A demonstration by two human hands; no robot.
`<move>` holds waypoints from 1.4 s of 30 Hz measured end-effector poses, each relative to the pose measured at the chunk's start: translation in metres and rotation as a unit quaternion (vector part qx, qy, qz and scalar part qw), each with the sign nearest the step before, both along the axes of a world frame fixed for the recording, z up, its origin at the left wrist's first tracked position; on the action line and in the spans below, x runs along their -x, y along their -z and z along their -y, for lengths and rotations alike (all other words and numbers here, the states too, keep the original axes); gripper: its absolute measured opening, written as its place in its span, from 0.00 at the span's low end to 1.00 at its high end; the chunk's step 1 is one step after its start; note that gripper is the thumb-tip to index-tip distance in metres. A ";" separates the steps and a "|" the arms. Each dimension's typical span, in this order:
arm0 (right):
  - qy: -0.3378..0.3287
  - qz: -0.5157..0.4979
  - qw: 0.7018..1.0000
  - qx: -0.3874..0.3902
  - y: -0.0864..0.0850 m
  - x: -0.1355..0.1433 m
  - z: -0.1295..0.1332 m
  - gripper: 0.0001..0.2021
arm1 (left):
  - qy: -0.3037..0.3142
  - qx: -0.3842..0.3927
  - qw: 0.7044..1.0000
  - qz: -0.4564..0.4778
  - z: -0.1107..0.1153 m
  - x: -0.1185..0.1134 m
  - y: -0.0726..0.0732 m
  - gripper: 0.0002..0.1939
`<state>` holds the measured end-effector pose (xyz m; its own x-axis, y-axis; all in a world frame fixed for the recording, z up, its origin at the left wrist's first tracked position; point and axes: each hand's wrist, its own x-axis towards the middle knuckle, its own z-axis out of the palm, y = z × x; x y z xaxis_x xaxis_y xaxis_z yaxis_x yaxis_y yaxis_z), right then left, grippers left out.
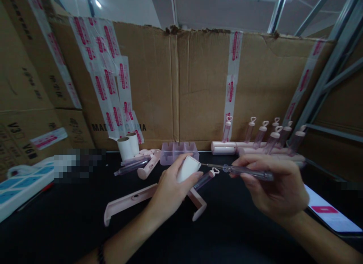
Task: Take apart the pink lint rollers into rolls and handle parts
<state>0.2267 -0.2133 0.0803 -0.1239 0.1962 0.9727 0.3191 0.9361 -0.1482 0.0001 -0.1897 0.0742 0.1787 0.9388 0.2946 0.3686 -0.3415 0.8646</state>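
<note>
My left hand (176,184) is closed around a white roll (188,168), held tilted above the black table. In my right hand (275,184) is a screwdriver (249,171) with a clear handle, its thin shaft pointing left. The tip meets or lies very close to the roll's right end; contact is hard to make out. Below my left hand lie a long pink curved shell piece (130,201) and a shorter pink piece (197,204). A clear tube with a heart-shaped loop (205,177) rests just behind them, partly hidden by my left hand.
Behind stand white rolls (124,148), clear tubes (133,165), a pink shell (149,165) and a lilac compartment tray (179,152). Pink cases with upright heart-topped tubes (261,137) line the back right. A power strip (22,186) is left, a phone (334,211) right. Cardboard (198,86) walls the back.
</note>
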 end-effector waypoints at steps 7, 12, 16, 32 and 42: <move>0.023 0.070 0.997 0.014 0.001 0.001 0.011 0.14 | -0.016 -0.017 1.000 -0.019 0.001 0.000 0.001 0.31; 0.048 0.122 0.991 -0.041 0.001 0.003 0.016 0.15 | -0.018 -0.027 0.999 -0.018 0.000 0.000 -0.001 0.30; 0.031 0.029 0.999 -0.019 0.001 0.005 0.009 0.16 | -0.008 -0.040 0.999 0.010 0.000 0.001 -0.004 0.27; -0.021 -0.123 0.983 0.135 -0.007 0.001 -0.007 0.07 | 0.045 -0.019 0.997 0.053 -0.005 0.008 -0.005 0.29; 0.039 0.062 0.997 -0.011 -0.001 0.005 0.012 0.14 | -0.013 -0.029 0.998 0.054 -0.003 0.000 -0.007 0.26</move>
<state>0.2217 -0.2249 0.0808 -0.2280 0.1884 0.9553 0.4062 0.9100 -0.0825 0.0000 -0.1863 0.0808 0.1186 0.9232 0.3657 0.2835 -0.3844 0.8785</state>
